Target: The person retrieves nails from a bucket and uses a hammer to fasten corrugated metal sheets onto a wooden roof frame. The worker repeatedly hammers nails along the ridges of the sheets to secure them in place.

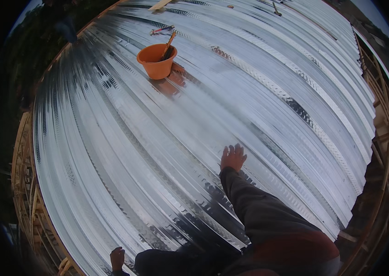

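My right hand (233,157) reaches forward and rests on the ribbed metal roofing sheets (194,124), its fingers spread and nothing in them. At the lower left, my left hand (117,259) is low over the sheets with its fingers curled in. Whether it holds anything is hidden. Farther up the slope an orange bucket (156,69) stands upright, beyond the reach of both hands. A tool with a wooden handle (169,42) leans out of it. Just behind the bucket lies a hammer (161,30) with a red and dark handle.
Timber framing (31,193) borders the roof on the left, and more timber (385,119) shows past the right edge. Another hammer (276,10) and a pale board (160,4) lie at the far end. Someone's dark legs (67,28) are at the upper left edge.
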The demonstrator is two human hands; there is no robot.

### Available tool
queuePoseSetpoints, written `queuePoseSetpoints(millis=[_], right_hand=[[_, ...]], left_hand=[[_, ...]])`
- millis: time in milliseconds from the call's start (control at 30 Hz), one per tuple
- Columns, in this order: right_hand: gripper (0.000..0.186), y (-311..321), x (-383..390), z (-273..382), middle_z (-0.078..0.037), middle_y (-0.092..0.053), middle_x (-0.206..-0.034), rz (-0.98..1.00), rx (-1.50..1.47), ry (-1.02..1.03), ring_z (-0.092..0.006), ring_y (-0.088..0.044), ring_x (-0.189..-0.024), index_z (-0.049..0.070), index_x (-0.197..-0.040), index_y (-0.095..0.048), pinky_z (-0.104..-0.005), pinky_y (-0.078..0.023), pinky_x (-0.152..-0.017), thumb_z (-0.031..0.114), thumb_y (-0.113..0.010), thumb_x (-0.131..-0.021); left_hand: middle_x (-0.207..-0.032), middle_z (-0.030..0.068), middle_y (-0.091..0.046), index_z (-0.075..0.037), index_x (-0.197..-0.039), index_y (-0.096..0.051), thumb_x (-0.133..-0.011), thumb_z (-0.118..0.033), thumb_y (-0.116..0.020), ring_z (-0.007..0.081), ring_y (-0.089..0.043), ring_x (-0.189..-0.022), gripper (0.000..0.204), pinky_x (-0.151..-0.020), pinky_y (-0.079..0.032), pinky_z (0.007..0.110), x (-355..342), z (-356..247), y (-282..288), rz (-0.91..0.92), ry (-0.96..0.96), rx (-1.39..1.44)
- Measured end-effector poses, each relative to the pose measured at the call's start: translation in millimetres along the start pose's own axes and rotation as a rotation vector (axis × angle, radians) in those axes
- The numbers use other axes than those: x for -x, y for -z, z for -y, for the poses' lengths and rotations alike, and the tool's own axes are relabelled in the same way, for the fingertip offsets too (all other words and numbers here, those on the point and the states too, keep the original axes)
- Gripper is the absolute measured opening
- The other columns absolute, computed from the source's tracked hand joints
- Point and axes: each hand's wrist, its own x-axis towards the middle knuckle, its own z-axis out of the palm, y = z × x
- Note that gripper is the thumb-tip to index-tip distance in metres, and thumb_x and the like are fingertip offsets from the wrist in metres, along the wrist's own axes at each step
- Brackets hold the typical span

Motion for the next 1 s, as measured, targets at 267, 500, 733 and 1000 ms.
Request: queuePoseSetpoints(millis=[267, 500, 733, 1000], right_hand=[[0.039, 8, 5, 17, -0.010, -0.054, -0.153, 0.011, -0.042, 0.037, -0.0325, -0.045, -0.145, 0.016, -0.128, -0.072, -0.0546, -0.038, -0.113, 0.041, -0.054, -0.104], [0.035, 15, 9, 20, -0.010, -0.054, -0.152, 0.021, -0.021, 0.045, -0.0322, -0.044, -0.144, 0.014, -0.123, -0.073, -0.0525, -0.041, -0.109, 0.035, -0.053, -0.104], [0.036, 23, 6, 25, -0.008, -0.050, -0.154, 0.038, -0.007, 0.064, -0.0303, -0.044, -0.144, 0.013, -0.127, -0.072, -0.0513, -0.040, -0.109, 0.033, -0.052, -0.103], [0.040, 24, 3, 25, -0.011, -0.048, -0.156, 0.120, 0.071, 0.030, -0.0330, -0.041, -0.146, 0.013, -0.132, -0.069, -0.0535, -0.037, -0.111, 0.033, -0.049, -0.104]], left_hand=[[-0.119, 0.0133, -0.076, -0.007, -0.117, -0.075, -0.094, -0.024, -0.071, 0.0311, -0.076, -0.094, 0.029, -0.087, -0.059, 0.039, -316, -218, 108, 0.018, -0.236, 0.112], [-0.112, 0.0112, -0.077, -0.011, -0.128, -0.071, -0.098, -0.031, -0.067, 0.0307, -0.075, -0.097, 0.036, -0.091, -0.058, 0.041, -425, -361, 136, 0.016, -0.525, 0.036], [-0.115, 0.0150, -0.075, -0.008, -0.137, -0.065, -0.094, -0.045, -0.072, 0.0285, -0.074, -0.101, 0.057, -0.089, -0.057, 0.042, -561, -428, 100, 0.094, -0.387, 0.262], [-0.147, 0.0234, -0.046, -0.008, -0.156, -0.033, -0.095, -0.060, -0.066, 0.0427, -0.065, -0.115, 0.087, -0.087, -0.062, 0.053, -728, -556, 165, 0.108, -0.004, 1.666]])
